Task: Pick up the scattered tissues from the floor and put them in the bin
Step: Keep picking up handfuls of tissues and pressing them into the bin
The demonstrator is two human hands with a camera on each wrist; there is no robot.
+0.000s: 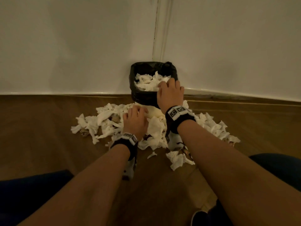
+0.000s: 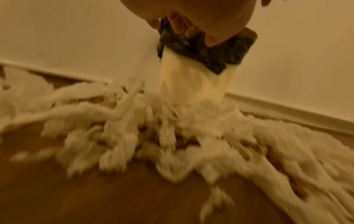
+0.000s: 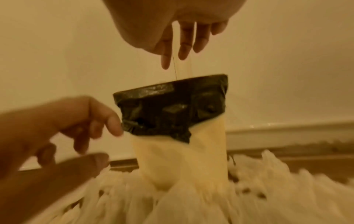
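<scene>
A cream bin lined with a black bag stands in the room's corner, with white tissues heaped inside. Many more torn tissues lie on the wooden floor around its base. My right hand hovers over the bin's near right rim. In the right wrist view its fingers point straight down, apart and empty, above the bag's rim. My left hand is lower, over the pile in front of the bin, with fingers loosely curled and holding nothing. The left wrist view is blurred.
White walls meet behind the bin, with a skirting board along the floor. Bare wooden floor stretches to the left and right of the pile. My knees in dark blue cloth and a dark shoe sit at the bottom.
</scene>
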